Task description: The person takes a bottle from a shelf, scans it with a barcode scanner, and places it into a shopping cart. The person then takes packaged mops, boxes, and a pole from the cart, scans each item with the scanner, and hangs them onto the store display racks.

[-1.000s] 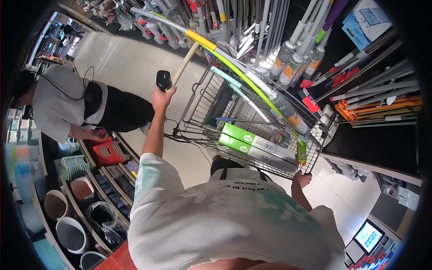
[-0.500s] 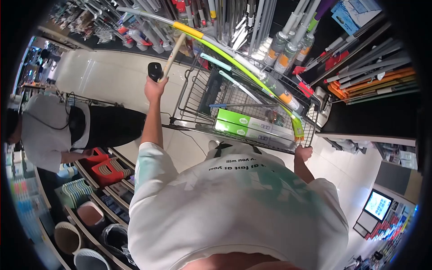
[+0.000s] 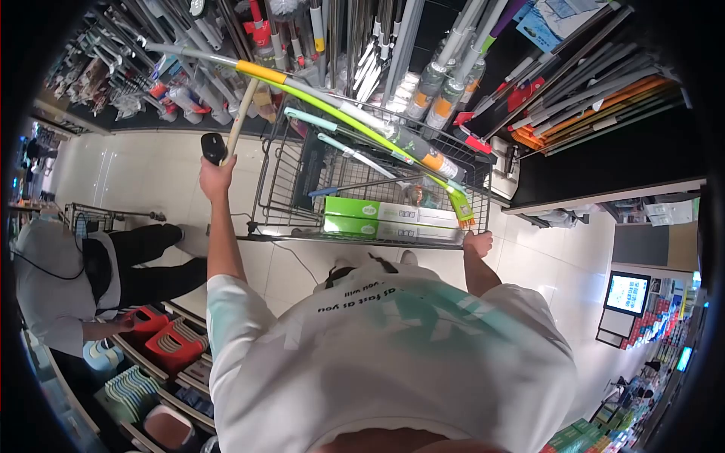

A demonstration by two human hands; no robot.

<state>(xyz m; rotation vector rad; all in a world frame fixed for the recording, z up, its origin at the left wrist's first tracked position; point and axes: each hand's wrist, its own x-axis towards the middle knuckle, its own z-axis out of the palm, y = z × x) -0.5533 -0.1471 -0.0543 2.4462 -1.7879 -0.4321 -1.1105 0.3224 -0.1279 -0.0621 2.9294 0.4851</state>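
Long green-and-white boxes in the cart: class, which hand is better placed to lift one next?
Right, probably. The right hand grips the metal wire cart near the ends of the boxes. The left hand, farther off, is occupied with a black handheld device and a pale wooden pole.

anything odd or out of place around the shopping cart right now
One thing: the long green brush doesn't fit inside the cart. It lies aslant, its pole sticking far out past the basket, so it could perhaps snag on something. I see no spill or damage, though wire and poles hide some contents.
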